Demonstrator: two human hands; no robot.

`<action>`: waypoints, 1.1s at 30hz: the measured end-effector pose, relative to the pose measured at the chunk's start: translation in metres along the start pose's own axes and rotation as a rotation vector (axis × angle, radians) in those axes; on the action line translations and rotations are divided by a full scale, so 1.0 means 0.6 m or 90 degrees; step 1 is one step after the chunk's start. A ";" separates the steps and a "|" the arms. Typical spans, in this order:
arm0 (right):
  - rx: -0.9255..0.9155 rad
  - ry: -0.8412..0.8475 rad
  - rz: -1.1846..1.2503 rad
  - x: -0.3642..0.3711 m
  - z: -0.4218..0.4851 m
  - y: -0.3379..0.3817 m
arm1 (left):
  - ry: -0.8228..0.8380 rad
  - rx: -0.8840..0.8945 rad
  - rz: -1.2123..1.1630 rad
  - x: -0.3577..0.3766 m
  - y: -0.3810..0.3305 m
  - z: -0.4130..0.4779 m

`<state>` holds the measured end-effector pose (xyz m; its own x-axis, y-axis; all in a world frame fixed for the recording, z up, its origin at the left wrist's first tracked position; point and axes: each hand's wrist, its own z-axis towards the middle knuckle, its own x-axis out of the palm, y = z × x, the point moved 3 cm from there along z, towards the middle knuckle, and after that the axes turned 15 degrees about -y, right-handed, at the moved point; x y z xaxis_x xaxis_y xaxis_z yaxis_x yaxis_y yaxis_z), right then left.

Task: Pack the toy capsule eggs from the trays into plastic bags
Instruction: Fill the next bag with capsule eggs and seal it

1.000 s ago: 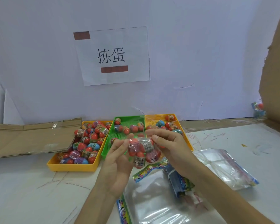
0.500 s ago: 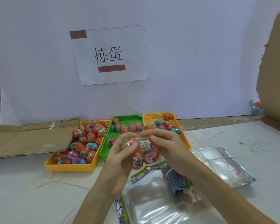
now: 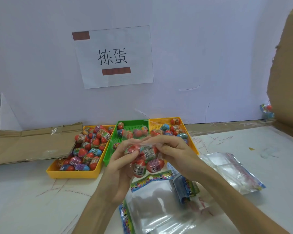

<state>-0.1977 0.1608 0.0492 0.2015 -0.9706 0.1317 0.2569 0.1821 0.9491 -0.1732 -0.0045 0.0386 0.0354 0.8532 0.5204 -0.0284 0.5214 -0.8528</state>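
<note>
Both hands hold a small clear plastic bag (image 3: 145, 159) filled with several red capsule eggs, lifted above the table in front of the trays. My left hand (image 3: 121, 163) grips the bag's left side, thumb and fingers pinching its top edge. My right hand (image 3: 172, 150) pinches the top edge from the right. Behind stand a yellow tray (image 3: 71, 173) heaped with eggs, a green tray (image 3: 108, 159) with a few eggs, and a second yellow tray (image 3: 192, 142) with several eggs.
Empty clear bags with printed colourful headers (image 3: 157, 205) lie on the white table below my hands, and a further pile (image 3: 230, 171) lies to the right. Flat cardboard (image 3: 29, 144) lies at the left. A cardboard wall (image 3: 287, 73) rises at the right.
My two hands have drawn closer together at the top of the filled bag, fingertips now nearly meeting. The bag stays in about the same place.
</note>
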 end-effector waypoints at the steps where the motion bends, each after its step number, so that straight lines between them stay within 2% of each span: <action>1: 0.001 0.000 -0.001 0.000 -0.001 0.000 | -0.004 0.001 0.002 0.001 -0.001 -0.001; 4: -0.013 -0.005 0.006 -0.001 -0.001 0.002 | 0.004 0.006 0.002 0.002 -0.002 -0.002; 9: -0.038 0.031 0.025 -0.006 0.002 0.001 | 0.105 -0.003 -0.008 0.007 -0.009 -0.004; 17: -0.046 0.059 0.017 -0.001 0.000 0.006 | 0.132 0.004 -0.022 0.001 -0.006 -0.003; 21: -0.024 0.028 0.017 -0.003 -0.001 -0.001 | 0.162 0.006 -0.016 0.002 -0.007 -0.003; 26: 0.021 0.046 0.048 -0.007 -0.002 0.000 | 0.216 0.005 0.006 0.003 -0.011 -0.003; 33: 0.064 0.020 0.052 -0.015 0.000 -0.003 | 0.234 0.032 0.064 0.005 -0.012 0.002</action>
<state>-0.2002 0.1691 0.0461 0.2483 -0.9473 0.2025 0.1431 0.2426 0.9595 -0.1743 -0.0056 0.0464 0.3857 0.8422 0.3767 -0.0986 0.4436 -0.8908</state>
